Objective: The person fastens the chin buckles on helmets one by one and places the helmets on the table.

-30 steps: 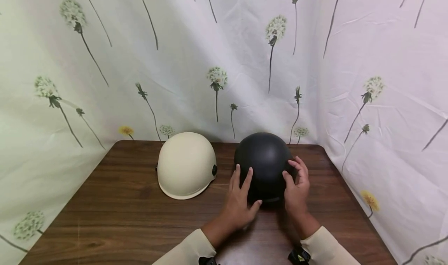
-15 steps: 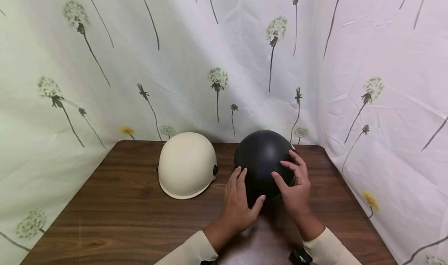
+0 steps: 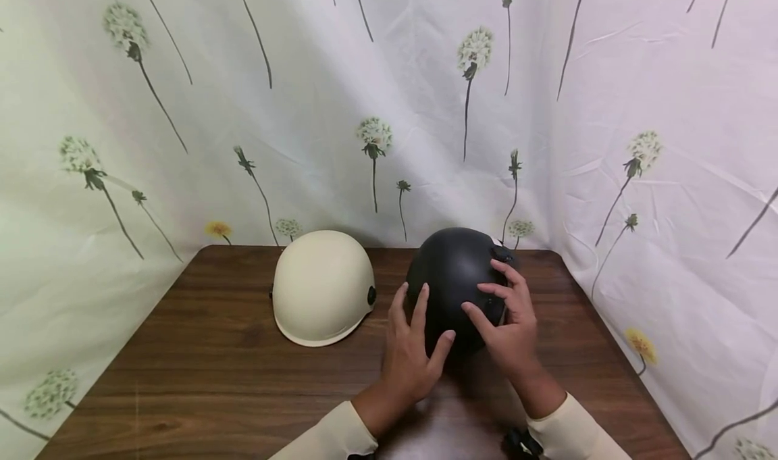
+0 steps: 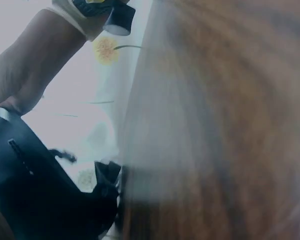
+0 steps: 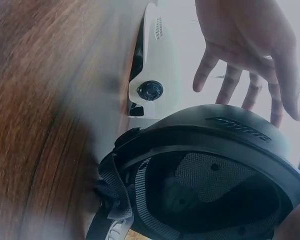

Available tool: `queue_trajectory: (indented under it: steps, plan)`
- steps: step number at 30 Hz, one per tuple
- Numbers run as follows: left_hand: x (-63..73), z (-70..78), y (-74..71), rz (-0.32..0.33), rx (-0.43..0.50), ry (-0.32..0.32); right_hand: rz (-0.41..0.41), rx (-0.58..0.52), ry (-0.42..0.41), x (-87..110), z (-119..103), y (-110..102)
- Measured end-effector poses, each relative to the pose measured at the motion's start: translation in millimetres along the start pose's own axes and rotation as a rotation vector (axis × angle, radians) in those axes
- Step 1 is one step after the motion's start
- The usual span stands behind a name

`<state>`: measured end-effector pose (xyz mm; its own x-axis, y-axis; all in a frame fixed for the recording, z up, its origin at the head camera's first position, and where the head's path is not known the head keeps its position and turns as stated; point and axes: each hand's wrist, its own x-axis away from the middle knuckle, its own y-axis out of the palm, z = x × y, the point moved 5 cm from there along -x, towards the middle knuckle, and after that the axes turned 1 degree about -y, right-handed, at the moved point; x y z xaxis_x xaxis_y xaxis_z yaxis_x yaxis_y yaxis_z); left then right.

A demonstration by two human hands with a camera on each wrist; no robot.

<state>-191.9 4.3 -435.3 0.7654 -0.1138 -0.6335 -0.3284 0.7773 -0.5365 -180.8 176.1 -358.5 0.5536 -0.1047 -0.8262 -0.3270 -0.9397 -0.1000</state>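
The black helmet (image 3: 452, 271) is at the right of the table in the head view, tilted so the right wrist view looks into its padded inside (image 5: 210, 175). A chin strap (image 5: 112, 187) hangs from its rim towards the table. With spread, mostly straight fingers, my left hand (image 3: 408, 359) rests along its left side. My right hand (image 3: 513, 335) holds the right side, fingers and thumb curved over the shell. A dark fitting (image 3: 502, 253) shows above the right fingertips. Whether the rim touches the table cannot be told.
A cream helmet (image 3: 325, 288) sits dome up to the left on the brown wooden table (image 3: 243, 392), with a black round knob (image 5: 150, 90) on its side. A white dandelion-print cloth (image 3: 328, 109) hangs behind and at both sides.
The black helmet has turned, bringing its dark side fitting into sight at the right. My right hand has shifted slightly left over the shell. The cream helmet has stayed put.
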Motion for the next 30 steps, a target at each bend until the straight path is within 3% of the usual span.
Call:
queue_trajectory:
  steps: [6, 12, 20, 30]
  plan:
    - [-6.6, -6.0, -4.6, -0.007, 0.026, 0.001, -0.065, -0.024, -0.008, 8.7, 19.0, 4.0]
    - [-11.8, -13.8, -12.3, 0.072, 0.043, -0.023, -0.155, -0.072, 0.052, 16.7, 26.2, 10.1]
    - [-22.5, -22.8, -26.0, 0.179, 0.041, -0.028, -0.199, -0.123, 0.047, 20.6, 30.9, 17.7]
    - [-29.0, -34.2, -32.6, 0.213, 0.068, -0.095, -0.175, -0.034, 0.057, 11.7, 7.7, 18.9]
